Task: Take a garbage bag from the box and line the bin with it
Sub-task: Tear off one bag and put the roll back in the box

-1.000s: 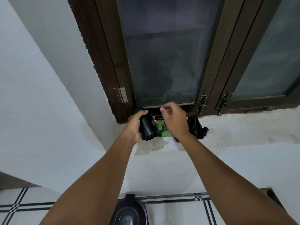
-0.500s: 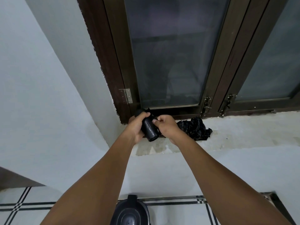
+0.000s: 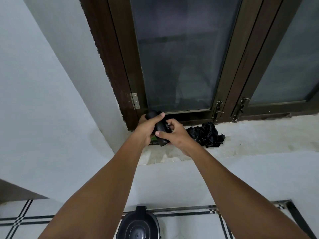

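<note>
1. Head view: both arms reach up to a concrete window sill (image 3: pixel 250 135) below a dark wood-framed window (image 3: pixel 176 57).
2. The left hand (image 3: pixel 146 129) has its grip wrapped around a black roll of garbage bags (image 3: pixel 159 127), thumb lying across the top of the roll, fingers behind it.
3. The right hand (image 3: pixel 174 135) meets the same roll from the other side; its thumb presses the lower end and its curled fingers pinch the plastic near the middle, so this grip is also holding the roll.
4. The roll is tilted, its upper end toward the window frame, its lower end toward the camera, held just above the sill.
5. Under the hands a sliver of a box (image 3: pixel 154 141) with a green patch shows on the sill; most of it is hidden.
6. Just right of the right hand lies a crumpled black bag (image 3: pixel 206 135), resting on the sill, apart from the roll.
7. At the bottom edge, between the forearms, stands a black bin (image 3: pixel 138 226) with its lid on, on a white tiled floor (image 3: pixel 189 226) with dark stripes.
</note>
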Action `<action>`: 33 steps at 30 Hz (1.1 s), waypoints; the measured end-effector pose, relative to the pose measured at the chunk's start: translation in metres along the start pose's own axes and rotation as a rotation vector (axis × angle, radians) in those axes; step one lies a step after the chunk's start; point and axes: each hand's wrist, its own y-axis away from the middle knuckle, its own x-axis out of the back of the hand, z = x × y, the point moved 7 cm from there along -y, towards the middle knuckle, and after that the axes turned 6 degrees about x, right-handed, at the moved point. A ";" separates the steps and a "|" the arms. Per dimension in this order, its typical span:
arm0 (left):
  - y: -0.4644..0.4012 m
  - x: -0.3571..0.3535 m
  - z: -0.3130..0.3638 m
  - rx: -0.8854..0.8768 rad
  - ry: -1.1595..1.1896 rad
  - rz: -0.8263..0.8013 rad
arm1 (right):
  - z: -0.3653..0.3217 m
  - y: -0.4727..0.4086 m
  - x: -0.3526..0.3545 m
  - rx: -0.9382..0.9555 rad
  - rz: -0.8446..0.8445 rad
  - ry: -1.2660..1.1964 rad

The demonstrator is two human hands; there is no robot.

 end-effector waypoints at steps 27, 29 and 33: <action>0.001 0.023 -0.007 -0.432 -1.621 0.366 | 0.013 -0.015 0.076 -0.066 0.354 -0.086; 0.002 0.029 -0.004 -0.415 -1.504 0.401 | 0.009 -0.015 0.075 -0.073 0.371 -0.043; 0.004 0.037 -0.004 -0.381 -1.335 0.411 | 0.003 -0.014 0.075 -0.060 0.421 0.074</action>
